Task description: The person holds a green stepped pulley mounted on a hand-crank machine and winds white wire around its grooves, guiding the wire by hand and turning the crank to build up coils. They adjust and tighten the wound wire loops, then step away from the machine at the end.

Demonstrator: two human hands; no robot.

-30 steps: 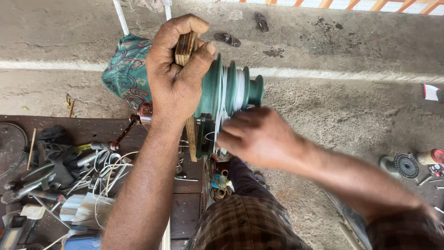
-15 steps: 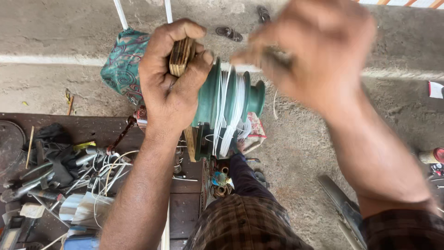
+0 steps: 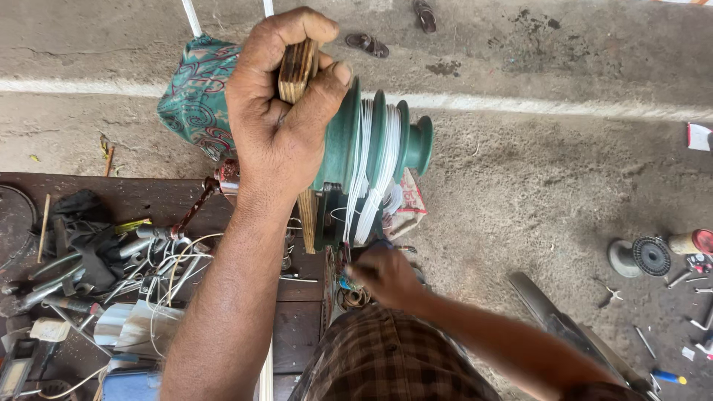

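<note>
My left hand (image 3: 278, 119) is closed around a wooden handle (image 3: 297, 70) at the top of a green stepped winding former (image 3: 375, 145). White wire (image 3: 364, 174) is wound in the former's grooves and hangs down in loops. My right hand (image 3: 386, 273) is low, just below the former, by the trailing wire near the edge of the bench; its fingers are curled and look pinched on the white wire, though motion blur hides the grip. A teal patterned cloth (image 3: 194, 96) lies behind the former.
A dark wooden bench (image 3: 148, 197) at the left carries several tools, pliers and loose wires (image 3: 96, 260). On the concrete floor at the right sit a black spool (image 3: 652, 256), a red-capped spool (image 3: 694, 241) and small tools. A sandal (image 3: 368, 44) lies farther off.
My right hand swung up in front of the camera half a second ago and has now dropped below the former. The left hand has kept its grip on the handle.
</note>
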